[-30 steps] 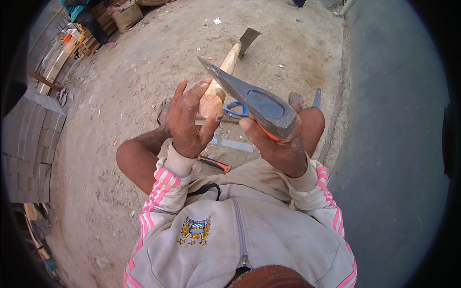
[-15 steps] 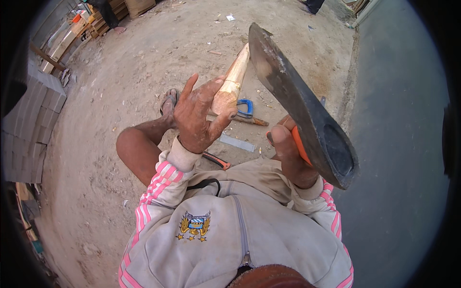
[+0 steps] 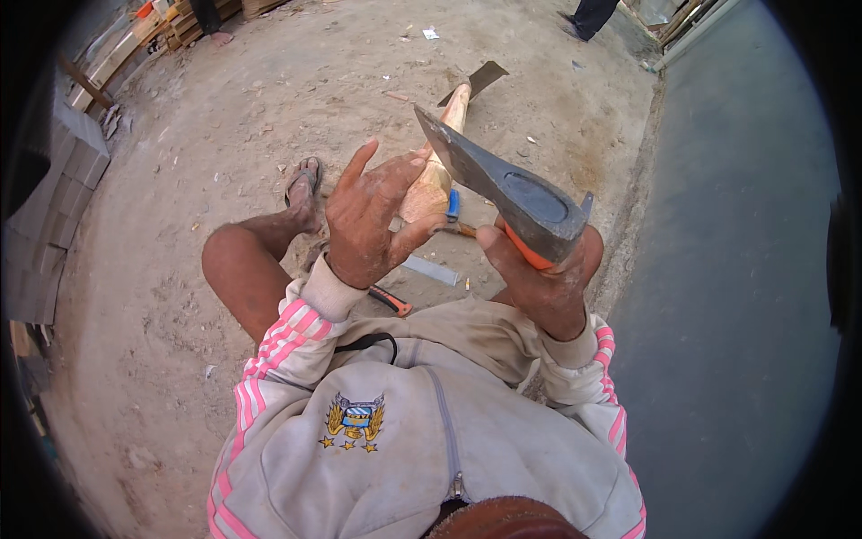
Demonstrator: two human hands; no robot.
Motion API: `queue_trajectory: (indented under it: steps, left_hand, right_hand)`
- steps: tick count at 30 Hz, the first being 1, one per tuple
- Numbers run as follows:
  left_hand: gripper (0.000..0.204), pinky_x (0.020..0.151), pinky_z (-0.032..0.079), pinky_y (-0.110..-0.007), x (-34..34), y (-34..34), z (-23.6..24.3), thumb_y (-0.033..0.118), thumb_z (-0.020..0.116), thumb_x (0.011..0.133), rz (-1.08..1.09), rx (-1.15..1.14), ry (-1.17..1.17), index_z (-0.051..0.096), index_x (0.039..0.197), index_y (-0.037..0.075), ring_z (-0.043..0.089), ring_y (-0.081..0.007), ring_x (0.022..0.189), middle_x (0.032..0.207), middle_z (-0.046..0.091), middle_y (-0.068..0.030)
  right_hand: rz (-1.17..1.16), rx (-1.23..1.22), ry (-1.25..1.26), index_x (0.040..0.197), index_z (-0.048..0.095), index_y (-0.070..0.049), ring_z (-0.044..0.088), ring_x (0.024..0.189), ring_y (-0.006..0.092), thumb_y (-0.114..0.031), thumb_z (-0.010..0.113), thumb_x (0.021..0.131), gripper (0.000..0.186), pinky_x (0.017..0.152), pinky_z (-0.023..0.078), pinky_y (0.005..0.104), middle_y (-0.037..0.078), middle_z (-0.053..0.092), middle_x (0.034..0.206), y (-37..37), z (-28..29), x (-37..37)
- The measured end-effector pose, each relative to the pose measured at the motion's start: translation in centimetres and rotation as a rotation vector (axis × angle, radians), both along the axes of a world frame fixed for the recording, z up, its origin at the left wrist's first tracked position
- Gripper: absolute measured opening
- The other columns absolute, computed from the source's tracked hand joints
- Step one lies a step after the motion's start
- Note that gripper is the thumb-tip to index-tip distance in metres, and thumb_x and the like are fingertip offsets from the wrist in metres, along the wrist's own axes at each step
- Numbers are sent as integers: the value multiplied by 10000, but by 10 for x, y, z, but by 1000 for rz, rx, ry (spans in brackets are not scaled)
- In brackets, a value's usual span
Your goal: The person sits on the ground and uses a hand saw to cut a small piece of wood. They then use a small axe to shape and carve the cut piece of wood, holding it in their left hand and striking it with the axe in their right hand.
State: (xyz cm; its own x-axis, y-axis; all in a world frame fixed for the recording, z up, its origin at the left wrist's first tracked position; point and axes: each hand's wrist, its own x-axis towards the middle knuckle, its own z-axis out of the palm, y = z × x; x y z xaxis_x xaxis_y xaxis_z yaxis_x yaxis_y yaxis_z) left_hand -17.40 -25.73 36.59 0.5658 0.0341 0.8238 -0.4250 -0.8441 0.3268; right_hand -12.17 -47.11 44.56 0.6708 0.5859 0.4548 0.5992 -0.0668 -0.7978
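My left hand (image 3: 368,211) grips a peeled, pale piece of wood (image 3: 429,191) between thumb and fingers at its thick end. The wood tapers away from me to a narrow tip. In my right hand (image 3: 546,278) is a hatchet with a dark metal head (image 3: 512,184) and an orange handle (image 3: 527,249). Its head is raised close to the camera and points up and left, hiding part of the wood. A flat dark blade-like piece (image 3: 485,79) shows behind the wood's tip; what it belongs to is hidden.
On the ground lie a blue handle (image 3: 452,206), a flat grey strip (image 3: 431,269) and an orange-and-black tool handle (image 3: 391,300). Grey blocks (image 3: 67,193) are stacked at left, and a smooth grey surface (image 3: 718,269) runs along the right. Other people's legs (image 3: 591,18) appear at the far edge.
The hatchet head has turned and lowered, its cutting end swinging down and left over the wood. My left hand still grips the wood in nearly the same place.
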Motion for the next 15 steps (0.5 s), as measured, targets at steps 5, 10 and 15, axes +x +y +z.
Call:
queue_trajectory:
  steps: [5,10,15]
  left_hand:
    - [664,1127,382,-516,-3,-1,-4,371,830,784,7,-7,-5,585,1312,50,694,-285,1117,1204,712,-140]
    - [665,1117,395,-525,-5,2,-5,395,820,791,22,-5,-13,582,1305,47,699,-295,1100,1188,716,-140]
    - [700,1107,414,-505,-4,2,-7,400,843,753,46,-4,-31,589,1306,53,706,-279,1073,1186,718,-122]
  right_hand:
    - [-61,-153,-142,1102,678,16,655,723,165,-49,740,867,251,669,494,311,71,697,841,-11,-9,3]
    - [8,-39,30,1083,698,-35,679,783,252,-63,759,828,264,744,507,380,80,704,897,5,3,-4]
    - [-20,-140,-341,1036,696,-35,659,709,236,-58,767,821,227,621,489,360,87,679,860,3,-7,1]
